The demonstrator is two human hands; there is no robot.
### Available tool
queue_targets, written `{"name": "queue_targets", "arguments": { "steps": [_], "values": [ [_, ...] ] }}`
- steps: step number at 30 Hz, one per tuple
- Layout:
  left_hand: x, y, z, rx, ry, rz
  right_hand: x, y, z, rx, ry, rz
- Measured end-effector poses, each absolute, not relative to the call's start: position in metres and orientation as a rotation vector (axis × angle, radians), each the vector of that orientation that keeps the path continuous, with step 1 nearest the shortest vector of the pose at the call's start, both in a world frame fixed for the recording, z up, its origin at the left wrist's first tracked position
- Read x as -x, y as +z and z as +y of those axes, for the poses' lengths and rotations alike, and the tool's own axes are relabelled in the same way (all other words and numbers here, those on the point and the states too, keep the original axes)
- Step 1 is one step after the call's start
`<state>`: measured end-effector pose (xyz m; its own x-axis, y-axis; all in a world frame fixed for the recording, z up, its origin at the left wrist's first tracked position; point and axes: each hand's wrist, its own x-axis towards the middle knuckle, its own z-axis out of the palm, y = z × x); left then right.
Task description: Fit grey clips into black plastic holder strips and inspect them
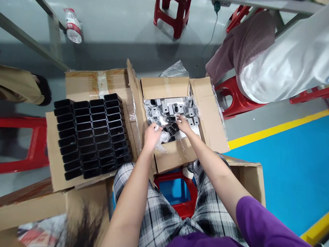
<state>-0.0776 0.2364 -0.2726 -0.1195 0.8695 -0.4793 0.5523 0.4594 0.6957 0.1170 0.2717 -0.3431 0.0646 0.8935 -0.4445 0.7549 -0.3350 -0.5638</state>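
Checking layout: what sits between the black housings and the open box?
In the head view, a raised cardboard flap stands between the black housings and the open box.

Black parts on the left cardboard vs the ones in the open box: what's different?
The parts on the cardboard stand in neat rows, open ends up; parts in the box lie jumbled. Parts on the cardboard are bare; parts in the box sit in clear plastic. The left hand grips the plastic and the right hand touches parts in the box; neither touches parts on the cardboard. Both look black, hollow, rectangular.
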Motion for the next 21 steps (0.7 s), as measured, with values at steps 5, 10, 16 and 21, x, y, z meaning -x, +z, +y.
{"name": "queue_targets", "arguments": {
  "steps": [5,10,16,21],
  "values": [
    [0.079,-0.276,0.237,-1.275,0.388,1.802,-0.102,-0.341,0.279,2.088,1.06,-1.756],
    [0.081,-0.287,0.234,-1.367,0.22,1.807,-0.103,-0.334,0.286,2.168,0.983,-1.75],
    [0.082,-0.307,0.222,-1.448,-0.078,1.689,-0.125,-0.326,0.265,2.355,0.886,-1.693],
    [0.081,-0.314,0.219,-1.491,-0.222,1.57,-0.13,-0.328,0.25,2.413,1.01,-1.704]
  ]
}}
